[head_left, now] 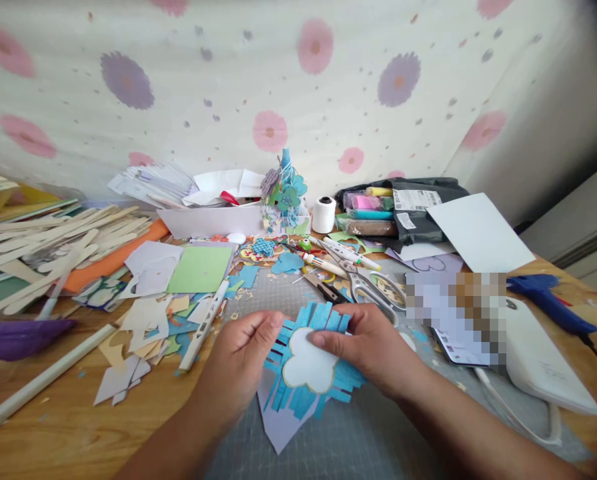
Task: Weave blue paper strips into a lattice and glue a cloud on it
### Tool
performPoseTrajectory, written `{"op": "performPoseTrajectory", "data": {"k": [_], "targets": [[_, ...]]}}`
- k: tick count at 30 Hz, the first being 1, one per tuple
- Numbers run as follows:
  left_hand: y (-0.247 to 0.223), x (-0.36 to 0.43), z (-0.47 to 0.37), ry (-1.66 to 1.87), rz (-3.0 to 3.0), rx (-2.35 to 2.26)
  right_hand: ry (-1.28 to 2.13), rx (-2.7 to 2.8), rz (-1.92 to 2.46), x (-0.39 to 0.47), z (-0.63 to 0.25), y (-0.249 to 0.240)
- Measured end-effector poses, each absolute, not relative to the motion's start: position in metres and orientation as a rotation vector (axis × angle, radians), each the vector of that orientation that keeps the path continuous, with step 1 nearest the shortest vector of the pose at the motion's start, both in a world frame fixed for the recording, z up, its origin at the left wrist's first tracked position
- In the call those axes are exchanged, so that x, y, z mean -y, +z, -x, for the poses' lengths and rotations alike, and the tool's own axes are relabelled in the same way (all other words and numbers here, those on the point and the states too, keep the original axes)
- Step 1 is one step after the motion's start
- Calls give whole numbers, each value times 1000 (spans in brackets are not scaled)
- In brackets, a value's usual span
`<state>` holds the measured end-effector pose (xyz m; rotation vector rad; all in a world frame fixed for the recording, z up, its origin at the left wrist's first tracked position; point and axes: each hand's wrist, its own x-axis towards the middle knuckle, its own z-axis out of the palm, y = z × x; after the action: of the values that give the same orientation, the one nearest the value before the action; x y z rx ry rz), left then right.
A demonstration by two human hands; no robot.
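Observation:
Between my hands is a blue paper flower [297,401] with fringed, strip-like edges and a white scalloped cutout [311,363] at its middle. My right hand [378,343] grips its upper right side, the thumb lying on the white cutout and the fingers behind. On the left edge, my left hand [251,350] pinches the blue strips between thumb and fingers. Beneath the flower, a pale lilac paper piece [281,430] points downward over the grey cutting mat [243,440]. I cannot tell whether the lilac piece is held or lies on the mat.
Scissors [363,280] and a utility knife [323,288] lie beyond my hands. A white marker [205,327] and paper scraps [148,323] are left; a phone [461,340], white power bank [543,353] and blue glue gun [553,307] are right. Craft sticks [68,243] pile far left.

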<state>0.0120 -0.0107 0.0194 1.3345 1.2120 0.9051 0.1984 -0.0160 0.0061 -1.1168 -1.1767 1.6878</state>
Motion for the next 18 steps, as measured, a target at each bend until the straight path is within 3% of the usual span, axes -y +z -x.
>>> {"op": "performPoseTrajectory", "data": {"k": [12, 18], "targets": [[16, 8, -13, 983, -1373, -1183, 1475, 1258, 1115, 18, -196, 5], [15, 8, -9, 1006, -1360, -1208, 1688, 1157, 1088, 18, -194, 5]]}}
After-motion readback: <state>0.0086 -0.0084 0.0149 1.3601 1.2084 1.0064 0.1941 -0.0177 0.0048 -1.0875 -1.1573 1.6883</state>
